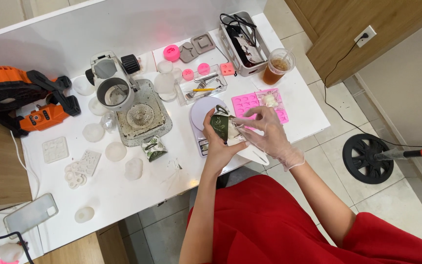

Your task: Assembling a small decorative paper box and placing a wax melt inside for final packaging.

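Far left, an orange and black power tool (20,98) lay at the edge of the white tabletop (123,190), with a grey phone (30,213) face down near the front corner. Next came flat white silicone moulds (74,164), then a white stand machine with a round ring head (118,93) over a speckled square base. A small dark green and white sachet (153,149) sat just in front of that base. At the centre, the bare left hand (217,144) was closed around a dark green and white foil packet (223,126), held up above a white round kitchen scale (203,115). The right hand (269,134), in a clear plastic glove, pinched the packet's top edge. Behind it lay a pink silicone mould tray (250,102), and further back a plastic cup of brown iced drink (278,66).
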